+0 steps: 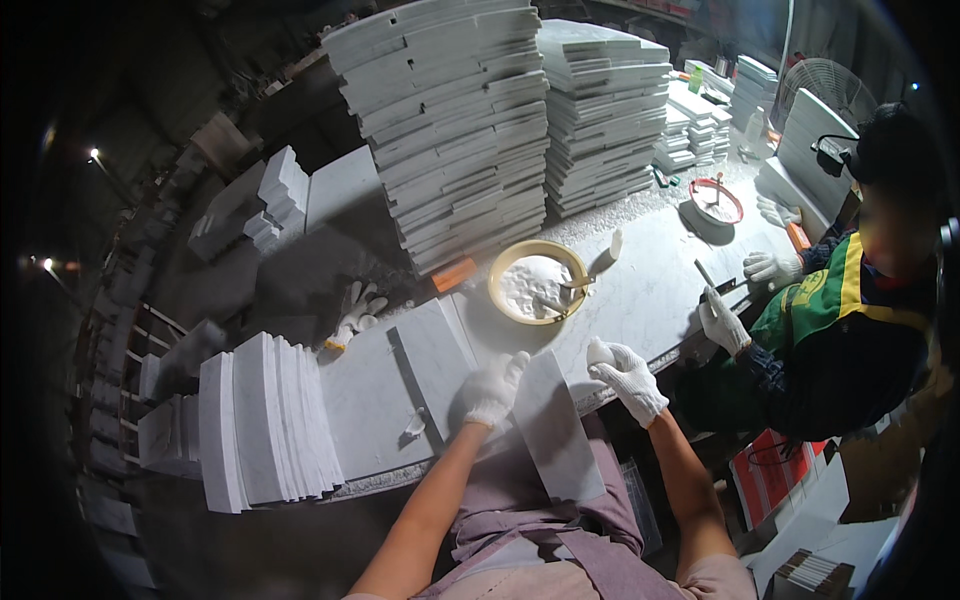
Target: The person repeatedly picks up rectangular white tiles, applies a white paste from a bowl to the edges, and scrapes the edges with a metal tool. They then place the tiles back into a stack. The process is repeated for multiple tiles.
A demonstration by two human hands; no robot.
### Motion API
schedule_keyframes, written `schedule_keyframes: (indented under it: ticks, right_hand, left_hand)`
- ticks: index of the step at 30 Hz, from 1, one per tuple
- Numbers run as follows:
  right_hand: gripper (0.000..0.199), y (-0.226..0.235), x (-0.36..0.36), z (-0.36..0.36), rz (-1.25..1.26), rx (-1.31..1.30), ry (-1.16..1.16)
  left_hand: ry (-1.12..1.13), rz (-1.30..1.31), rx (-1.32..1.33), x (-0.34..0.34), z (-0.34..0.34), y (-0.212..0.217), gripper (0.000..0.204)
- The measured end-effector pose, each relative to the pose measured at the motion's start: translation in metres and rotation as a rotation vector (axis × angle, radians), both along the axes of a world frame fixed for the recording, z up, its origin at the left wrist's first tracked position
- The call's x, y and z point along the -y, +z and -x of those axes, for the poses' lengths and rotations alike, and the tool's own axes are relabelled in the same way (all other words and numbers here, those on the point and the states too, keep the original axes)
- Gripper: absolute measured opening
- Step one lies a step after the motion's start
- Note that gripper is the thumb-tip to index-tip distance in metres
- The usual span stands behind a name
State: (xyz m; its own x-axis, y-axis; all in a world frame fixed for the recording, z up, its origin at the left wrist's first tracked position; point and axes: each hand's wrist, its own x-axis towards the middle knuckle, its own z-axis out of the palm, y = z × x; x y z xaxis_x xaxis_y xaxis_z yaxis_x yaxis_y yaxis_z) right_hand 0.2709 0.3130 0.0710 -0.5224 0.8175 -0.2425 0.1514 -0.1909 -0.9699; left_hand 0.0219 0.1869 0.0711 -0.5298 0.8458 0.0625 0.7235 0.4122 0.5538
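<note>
My left hand (492, 390), in a white knit glove and slightly blurred, grips the left edge of a pale stone tile (560, 432). The tile is tilted over my lap, beyond the table's near edge. To its right, my gloved right hand (628, 378) is closed, apart from the tile. A small white lump shows at its fingertips, too unclear to name. Another tile (437, 350) lies on the table left of my left hand. Behind my hands stands a yellow bowl (497, 302) of white paste (535, 284) with a scraper (577, 284) in it.
Tall tile stacks (450, 130) rise at the back. A row of upright tiles (265, 420) stands at the left, near a loose glove (355, 315) and a white chip (415, 422). At right, a co-worker (840, 300) in gloves holds a narrow strip near a red-rimmed bowl (738, 212).
</note>
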Motion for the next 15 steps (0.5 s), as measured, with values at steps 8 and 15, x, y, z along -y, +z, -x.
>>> schedule_keyframes:
  ticks: [8, 15]
  right_hand:
    - [0.048, -0.017, -0.03, 0.043, -0.555, 0.352, -0.337]
    - [0.053, -0.005, -0.026, 0.058, -0.669, 0.683, -0.349]
  left_hand:
    - [0.024, 0.045, 0.077, 0.004, -0.002, 0.007, 0.057]
    - [0.061, 0.011, 0.032, 0.006, -0.003, -0.001, 0.058]
